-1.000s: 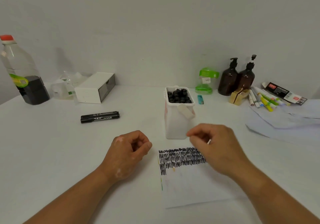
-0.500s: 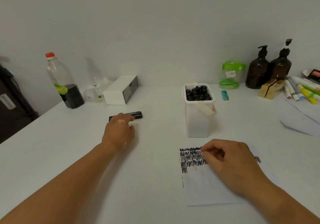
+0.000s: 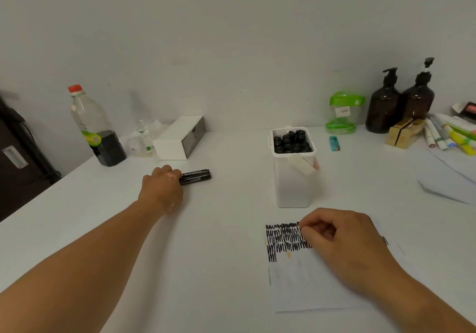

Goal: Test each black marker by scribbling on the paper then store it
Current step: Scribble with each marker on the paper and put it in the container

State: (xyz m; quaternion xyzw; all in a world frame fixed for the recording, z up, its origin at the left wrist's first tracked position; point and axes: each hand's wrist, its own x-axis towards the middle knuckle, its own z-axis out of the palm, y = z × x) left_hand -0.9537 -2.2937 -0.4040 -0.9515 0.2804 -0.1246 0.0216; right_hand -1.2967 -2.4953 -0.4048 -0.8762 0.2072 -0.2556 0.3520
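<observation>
The left hand [image 3: 162,185] has reached out to the two black markers [image 3: 197,176] left of the white tub [image 3: 293,188], fingers curled over their ends, grip hidden; the right hand [image 3: 342,242], curled thumb-to-forefinger, rests on the paper [image 3: 309,286], so the next test is likely starting.

Even, soft indoor light; faint shadows, wide-angle bending at edges.

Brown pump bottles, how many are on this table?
2. One brown pump bottle stands far back on the right; the second brown pump bottle stands just right of it. The frame's right edge cuts off clutter, so more could be hidden.
</observation>
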